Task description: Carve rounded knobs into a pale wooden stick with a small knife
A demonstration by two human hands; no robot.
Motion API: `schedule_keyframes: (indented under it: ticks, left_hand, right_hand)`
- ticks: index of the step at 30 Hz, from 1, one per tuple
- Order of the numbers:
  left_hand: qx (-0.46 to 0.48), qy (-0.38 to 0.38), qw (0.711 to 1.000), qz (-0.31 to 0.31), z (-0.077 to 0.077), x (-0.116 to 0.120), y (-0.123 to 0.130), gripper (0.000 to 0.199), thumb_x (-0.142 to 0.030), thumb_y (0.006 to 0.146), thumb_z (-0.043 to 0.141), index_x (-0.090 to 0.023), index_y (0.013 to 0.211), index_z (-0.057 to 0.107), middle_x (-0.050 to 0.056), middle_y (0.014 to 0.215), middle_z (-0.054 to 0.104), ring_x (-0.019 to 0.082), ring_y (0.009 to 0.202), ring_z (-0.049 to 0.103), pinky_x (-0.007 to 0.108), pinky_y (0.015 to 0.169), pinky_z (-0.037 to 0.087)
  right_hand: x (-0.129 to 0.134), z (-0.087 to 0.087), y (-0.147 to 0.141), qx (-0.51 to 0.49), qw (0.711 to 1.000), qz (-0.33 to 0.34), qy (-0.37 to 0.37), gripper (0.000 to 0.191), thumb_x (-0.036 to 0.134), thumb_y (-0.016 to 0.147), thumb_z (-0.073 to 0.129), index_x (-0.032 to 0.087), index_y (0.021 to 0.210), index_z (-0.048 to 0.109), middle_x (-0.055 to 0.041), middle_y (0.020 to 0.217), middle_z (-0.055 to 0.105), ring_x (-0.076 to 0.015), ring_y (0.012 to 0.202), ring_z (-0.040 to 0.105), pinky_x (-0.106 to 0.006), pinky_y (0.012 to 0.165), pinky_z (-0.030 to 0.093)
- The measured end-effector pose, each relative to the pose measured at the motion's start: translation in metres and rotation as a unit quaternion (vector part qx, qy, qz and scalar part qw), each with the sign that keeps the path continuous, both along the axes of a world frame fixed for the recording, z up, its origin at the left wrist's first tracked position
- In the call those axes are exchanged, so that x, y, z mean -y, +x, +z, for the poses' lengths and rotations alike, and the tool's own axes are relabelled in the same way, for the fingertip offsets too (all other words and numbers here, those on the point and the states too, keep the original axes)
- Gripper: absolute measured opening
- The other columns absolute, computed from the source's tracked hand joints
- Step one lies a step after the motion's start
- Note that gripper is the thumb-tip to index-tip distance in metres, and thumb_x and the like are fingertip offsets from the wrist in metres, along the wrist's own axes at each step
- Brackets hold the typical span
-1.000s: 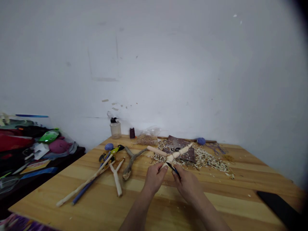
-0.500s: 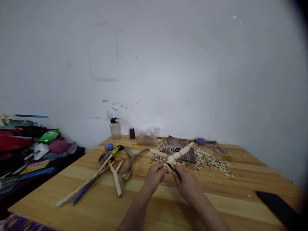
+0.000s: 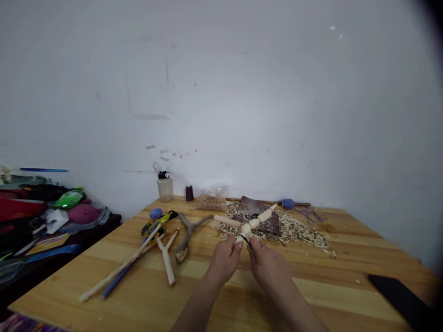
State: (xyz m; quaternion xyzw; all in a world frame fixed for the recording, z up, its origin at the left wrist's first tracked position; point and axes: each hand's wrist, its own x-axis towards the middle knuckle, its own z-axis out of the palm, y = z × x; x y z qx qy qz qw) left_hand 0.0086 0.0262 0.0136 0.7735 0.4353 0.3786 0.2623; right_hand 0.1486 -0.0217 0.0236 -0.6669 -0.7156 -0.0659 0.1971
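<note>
My left hand is closed around the near end of a pale carved wooden stick, which points away to the upper right and has rounded, notched sections. Close beside it, my right hand grips a dark-handled knife; its blade lies against the stick near my left thumb. Most of the knife's handle is hidden by my fingers. Beyond the hands, wood shavings are heaped around a sheet of dark sandpaper.
To the left lie a peeled forked stick, a bark-covered forked branch and a long pale stick. A plastic bottle, a thread spool and a bag stand at the back. A black flat object lies right.
My right hand has turned slightly over the knife, hiding more of its handle. The left thumb has shifted toward the blade. The stick stays in nearly the same place.
</note>
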Motion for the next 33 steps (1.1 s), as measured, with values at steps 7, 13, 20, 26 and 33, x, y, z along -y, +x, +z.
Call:
schedule_keyframes:
  ticks: [7, 13, 20, 26, 33]
  left_hand:
    - [-0.229, 0.070, 0.968, 0.075, 0.010, 0.010, 0.002, 0.030, -0.030, 0.089, 0.031, -0.016, 0.093, 0.057, 0.011, 0.078, 0.066, 0.021, 0.072, 0.061, 0.028, 0.062, 0.036]
    - [-0.307, 0.098, 0.941, 0.106, 0.011, 0.012, 0.005, 0.032, -0.031, 0.089, 0.030, -0.015, 0.096, 0.056, 0.012, 0.083, 0.067, 0.025, 0.075, 0.063, 0.031, 0.063, 0.039]
    - [-0.295, 0.112, 0.940, 0.127, 0.010, 0.011, 0.006, 0.029, -0.028, 0.087, 0.035, -0.015, 0.096, 0.059, 0.012, 0.088, 0.065, 0.023, 0.080, 0.062, 0.029, 0.065, 0.039]
    - [-0.094, 0.058, 0.987, 0.115, 0.000, 0.006, 0.006, 0.028, -0.032, 0.085, 0.042, -0.020, 0.100, 0.062, 0.007, 0.088, 0.067, 0.019, 0.082, 0.059, 0.027, 0.070, 0.041]
    - [0.114, -0.034, 0.992, 0.043, -0.005, -0.005, 0.004, 0.032, -0.040, 0.080, 0.047, -0.019, 0.098, 0.065, 0.001, 0.081, 0.066, 0.016, 0.074, 0.055, 0.023, 0.064, 0.040]
  right_hand:
    - [-0.002, -0.002, -0.001, 0.014, 0.999, -0.020, -0.037, 0.027, 0.028, 0.093, 0.025, 0.023, 0.099, 0.051, -0.0052, 0.083, 0.066, -0.0171, 0.064, 0.062, -0.025, 0.048, 0.026]
    - [-0.002, 0.001, -0.002, -0.017, 0.997, -0.026, -0.069, 0.027, 0.029, 0.093, 0.025, 0.022, 0.098, 0.051, -0.0064, 0.078, 0.066, -0.0173, 0.063, 0.062, -0.024, 0.050, 0.030]
    - [-0.003, 0.000, -0.001, -0.019, 0.998, -0.015, -0.055, 0.027, 0.029, 0.093, 0.026, 0.022, 0.096, 0.052, -0.0058, 0.077, 0.067, -0.0173, 0.064, 0.063, -0.024, 0.047, 0.024]
    - [-0.004, 0.001, 0.004, -0.043, 0.998, 0.004, -0.037, 0.027, 0.031, 0.093, 0.028, 0.024, 0.097, 0.053, -0.0041, 0.077, 0.068, -0.0171, 0.065, 0.063, -0.024, 0.048, 0.022]
    - [-0.006, 0.001, 0.014, -0.172, 0.984, 0.045, -0.007, 0.028, 0.033, 0.091, 0.029, 0.022, 0.100, 0.053, -0.0028, 0.075, 0.066, -0.0165, 0.064, 0.060, -0.023, 0.053, 0.030]
